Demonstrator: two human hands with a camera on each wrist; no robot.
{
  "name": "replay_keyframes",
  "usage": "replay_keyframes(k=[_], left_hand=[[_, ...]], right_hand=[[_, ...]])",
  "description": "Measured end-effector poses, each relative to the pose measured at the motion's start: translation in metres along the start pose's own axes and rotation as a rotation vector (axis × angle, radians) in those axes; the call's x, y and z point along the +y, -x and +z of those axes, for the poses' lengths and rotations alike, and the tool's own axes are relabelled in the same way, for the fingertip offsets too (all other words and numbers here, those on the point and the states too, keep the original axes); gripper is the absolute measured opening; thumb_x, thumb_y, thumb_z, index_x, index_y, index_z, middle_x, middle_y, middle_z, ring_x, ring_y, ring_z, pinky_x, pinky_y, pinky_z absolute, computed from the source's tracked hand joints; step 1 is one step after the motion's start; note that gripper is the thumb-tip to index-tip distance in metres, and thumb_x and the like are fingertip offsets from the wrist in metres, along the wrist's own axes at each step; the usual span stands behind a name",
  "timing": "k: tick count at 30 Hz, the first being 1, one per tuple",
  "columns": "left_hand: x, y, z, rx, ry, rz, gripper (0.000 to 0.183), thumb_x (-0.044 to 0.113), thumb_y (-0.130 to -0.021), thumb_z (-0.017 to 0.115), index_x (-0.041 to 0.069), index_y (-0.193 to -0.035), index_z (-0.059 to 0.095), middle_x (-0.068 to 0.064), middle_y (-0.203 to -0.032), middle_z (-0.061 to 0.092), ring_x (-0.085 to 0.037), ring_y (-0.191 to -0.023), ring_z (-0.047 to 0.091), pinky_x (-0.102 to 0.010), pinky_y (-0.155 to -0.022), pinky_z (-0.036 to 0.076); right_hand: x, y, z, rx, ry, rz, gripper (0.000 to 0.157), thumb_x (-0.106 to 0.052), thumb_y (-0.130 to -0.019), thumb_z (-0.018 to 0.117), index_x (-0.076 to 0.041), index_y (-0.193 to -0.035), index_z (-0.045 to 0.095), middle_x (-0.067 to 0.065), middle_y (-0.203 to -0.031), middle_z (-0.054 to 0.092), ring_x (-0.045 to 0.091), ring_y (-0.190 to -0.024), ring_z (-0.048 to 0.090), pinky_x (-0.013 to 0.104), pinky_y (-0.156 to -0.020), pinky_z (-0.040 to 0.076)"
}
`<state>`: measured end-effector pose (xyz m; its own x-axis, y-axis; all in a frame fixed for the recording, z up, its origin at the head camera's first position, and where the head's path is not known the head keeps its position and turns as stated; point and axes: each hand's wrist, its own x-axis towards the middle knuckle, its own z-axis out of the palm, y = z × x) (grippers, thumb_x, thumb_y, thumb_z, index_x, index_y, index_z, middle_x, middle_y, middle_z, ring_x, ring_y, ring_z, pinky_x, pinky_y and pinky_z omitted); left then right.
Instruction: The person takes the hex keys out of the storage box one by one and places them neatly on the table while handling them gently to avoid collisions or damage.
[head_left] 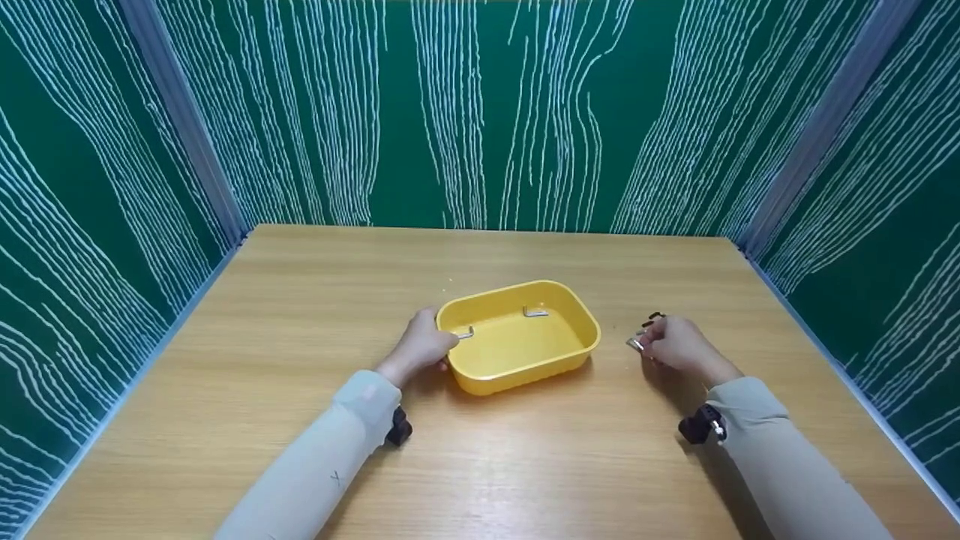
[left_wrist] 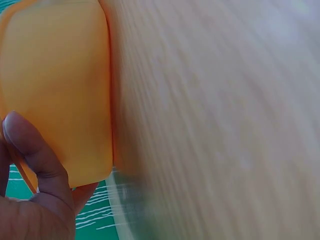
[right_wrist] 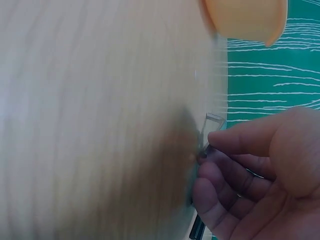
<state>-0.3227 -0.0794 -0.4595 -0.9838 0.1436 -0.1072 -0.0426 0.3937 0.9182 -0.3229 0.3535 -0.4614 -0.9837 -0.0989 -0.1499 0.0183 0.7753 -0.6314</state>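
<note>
A yellow plastic tray [head_left: 517, 367] stands on the table, with two silver L-shaped hex keys lying in it: one hex key [head_left: 536, 313] near the far wall, another hex key [head_left: 466, 334] at the left end. My left hand [head_left: 421, 343] grips the tray's left rim, thumb over the edge; the left wrist view has this hand [left_wrist: 45, 185] against the yellow wall. To the tray's right, my right hand [head_left: 681, 346] pinches a silver hex key [right_wrist: 215, 118] between thumb and fingertips, low over the tabletop. My palm partly hides the fingers' grip.
Just beyond the right hand lie a few more small pieces, including a black bent piece [head_left: 656, 315] and a short dark piece [head_left: 647, 324]. The wooden table [head_left: 337, 277] is bounded by green panels [head_left: 397, 150] with white wavy lines at the back and sides.
</note>
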Motion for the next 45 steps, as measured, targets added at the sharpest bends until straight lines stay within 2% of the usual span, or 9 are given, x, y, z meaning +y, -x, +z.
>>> replay_keyframes(k=[5,11,17,20,29,33,38,42,45], left_hand=[[0.0,0.0,0.0,0.013,-0.007,-0.008,0.047,-0.005,-0.091,0.061,-0.008,-0.138,0.055,-0.015,-0.097,0.066,-0.013,-0.048,0.056,-0.02,-0.042,0.053],[0.002,0.0,-0.001,0.011,-0.005,-0.009,0.051,-0.006,-0.091,0.061,-0.007,-0.141,0.054,-0.017,-0.099,0.068,-0.013,-0.048,0.056,-0.021,-0.042,0.053],[0.002,-0.001,-0.001,0.009,-0.014,-0.013,0.049,-0.005,-0.091,0.061,-0.007,-0.14,0.056,-0.016,-0.095,0.069,-0.012,-0.048,0.057,-0.02,-0.041,0.052],[0.002,-0.001,-0.002,0.009,-0.023,-0.017,0.048,-0.004,-0.091,0.061,-0.006,-0.139,0.057,-0.013,-0.092,0.068,-0.012,-0.047,0.057,-0.019,-0.04,0.052],[0.003,0.0,-0.002,0.008,-0.018,-0.017,0.049,-0.004,-0.092,0.06,-0.006,-0.141,0.055,-0.015,-0.096,0.068,-0.012,-0.048,0.057,-0.019,-0.042,0.052],[0.003,0.0,-0.001,0.006,-0.018,-0.022,0.049,-0.004,-0.093,0.061,-0.006,-0.141,0.055,-0.015,-0.098,0.068,-0.012,-0.05,0.058,-0.019,-0.042,0.052],[0.004,0.0,0.0,0.009,-0.025,-0.03,0.049,-0.004,-0.093,0.061,-0.006,-0.141,0.055,-0.016,-0.099,0.069,-0.012,-0.05,0.058,-0.02,-0.043,0.053],[0.003,0.0,0.0,0.006,-0.025,-0.039,0.051,-0.004,-0.093,0.061,-0.006,-0.143,0.053,-0.018,-0.103,0.07,-0.012,-0.051,0.058,-0.02,-0.043,0.054],[0.002,-0.001,0.0,0.002,-0.029,-0.019,0.049,-0.004,-0.092,0.061,-0.008,-0.14,0.055,-0.015,-0.097,0.069,-0.012,-0.049,0.058,-0.021,-0.042,0.053]], right_hand=[[-0.001,-0.001,-0.001,0.018,0.049,0.004,0.012,0.0,-0.097,0.062,0.006,-0.101,0.072,0.01,-0.09,0.069,0.018,-0.077,0.06,0.026,-0.063,0.051],[-0.002,0.0,-0.002,0.009,0.043,0.02,0.015,0.0,-0.097,0.065,0.007,-0.107,0.074,0.014,-0.098,0.071,0.021,-0.082,0.062,0.027,-0.067,0.054],[-0.001,-0.001,0.001,0.053,0.071,-0.035,0.016,0.0,-0.095,0.063,0.007,-0.1,0.077,0.019,-0.105,0.072,0.023,-0.087,0.061,0.027,-0.068,0.052],[-0.001,0.0,0.001,0.057,0.067,-0.025,0.015,0.0,-0.095,0.063,0.006,-0.099,0.076,0.022,-0.111,0.07,0.025,-0.09,0.061,0.027,-0.069,0.053],[-0.002,0.0,-0.001,0.041,0.055,0.002,0.015,-0.001,-0.098,0.063,0.007,-0.101,0.075,0.021,-0.109,0.071,0.026,-0.091,0.064,0.026,-0.071,0.055],[-0.004,0.001,-0.003,0.026,0.024,0.043,0.017,-0.002,-0.099,0.062,0.007,-0.108,0.074,0.021,-0.111,0.07,0.028,-0.095,0.063,0.026,-0.074,0.056],[-0.008,0.001,-0.005,0.018,-0.033,0.082,0.023,-0.006,-0.102,0.065,0.006,-0.118,0.073,0.019,-0.11,0.069,0.025,-0.088,0.064,0.028,-0.073,0.058],[-0.011,0.001,-0.007,0.025,-0.042,0.073,0.025,-0.009,-0.102,0.067,0.006,-0.121,0.073,0.02,-0.112,0.071,0.025,-0.09,0.065,0.028,-0.075,0.059],[-0.015,-0.002,-0.008,0.046,-0.017,0.034,0.026,-0.008,-0.1,0.068,0.008,-0.12,0.073,0.022,-0.111,0.075,0.025,-0.091,0.068,0.026,-0.076,0.06]])
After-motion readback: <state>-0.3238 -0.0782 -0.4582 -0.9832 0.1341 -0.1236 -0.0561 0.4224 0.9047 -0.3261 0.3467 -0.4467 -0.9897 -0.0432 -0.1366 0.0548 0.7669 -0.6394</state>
